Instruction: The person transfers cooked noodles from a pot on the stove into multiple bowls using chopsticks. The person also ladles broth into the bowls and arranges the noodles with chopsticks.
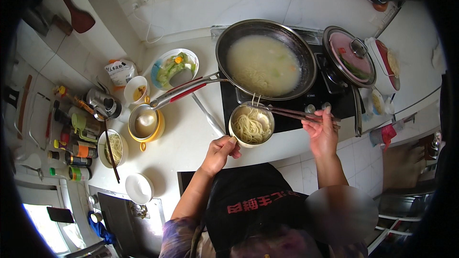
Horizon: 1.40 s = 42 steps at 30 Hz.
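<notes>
My left hand (221, 151) grips the near-left rim of a small bowl (250, 145). Pale noodles (249, 127) fill much of this bowl, and something white lies at their right. In my right hand (321, 130) is a pair of dark chopsticks (287, 112), whose tips reach over the bowl's far rim. A few noodle strands hang at those tips. Just beyond stands a large wok (311, 57) on the black cooktop (287, 127), holding cloudy broth (261, 62) with noodles at its near side. The wok's long metal and red handle (186, 89) extends left over the counter.
A lidded pan (371, 73) sits to the right. On the left are a yellow-handled pot (162, 125), a plate of greens (195, 59), a noodle bowl (123, 150) with chopsticks across it, a white bowl (140, 189) and several bottles (80, 150). A sink (118, 222) lies lower left.
</notes>
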Motion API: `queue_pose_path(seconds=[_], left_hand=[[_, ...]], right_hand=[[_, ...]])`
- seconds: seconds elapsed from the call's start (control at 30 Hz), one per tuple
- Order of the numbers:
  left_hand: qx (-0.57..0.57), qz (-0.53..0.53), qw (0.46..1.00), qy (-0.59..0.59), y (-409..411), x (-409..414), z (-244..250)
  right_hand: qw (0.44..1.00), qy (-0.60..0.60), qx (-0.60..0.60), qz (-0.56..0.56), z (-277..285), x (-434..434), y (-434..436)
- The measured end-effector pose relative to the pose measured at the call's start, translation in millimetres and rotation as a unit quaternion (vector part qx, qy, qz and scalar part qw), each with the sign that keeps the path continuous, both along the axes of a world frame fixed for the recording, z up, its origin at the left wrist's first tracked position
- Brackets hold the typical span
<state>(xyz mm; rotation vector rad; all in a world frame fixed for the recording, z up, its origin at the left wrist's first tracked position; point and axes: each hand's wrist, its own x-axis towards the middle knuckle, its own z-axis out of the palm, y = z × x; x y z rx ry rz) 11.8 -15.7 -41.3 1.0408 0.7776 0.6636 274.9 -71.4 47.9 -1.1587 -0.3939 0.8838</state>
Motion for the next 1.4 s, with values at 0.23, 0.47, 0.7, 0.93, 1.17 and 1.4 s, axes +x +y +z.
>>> queue_pose_path(seconds=[0.23,0.47,0.7,0.93,1.17,1.4], left_hand=[[-0.01,0.023,1.0,-0.014,0,2,1],[-0.01,0.016,1.0,-0.018,0,3,-1],[-0.011,0.015,1.0,-0.025,-1,5,-1],[-0.008,0.02,0.999,-0.023,-4,3,-1],[-0.012,0.023,0.999,-0.024,-4,3,-2],[-0.01,0.022,1.0,-0.015,-5,2,0]], right_hand=[[0.909,-0.357,0.091,0.194,43,-11,-40],[0.868,-0.464,0.124,0.124,64,-1,-39],[0.998,-0.055,-0.034,-0.026,21,17,-13],[0.997,-0.071,-0.004,0.017,21,-4,-13],[0.914,-0.338,0.089,0.207,39,-11,-45],[0.949,-0.293,0.094,0.069,54,7,-39]])
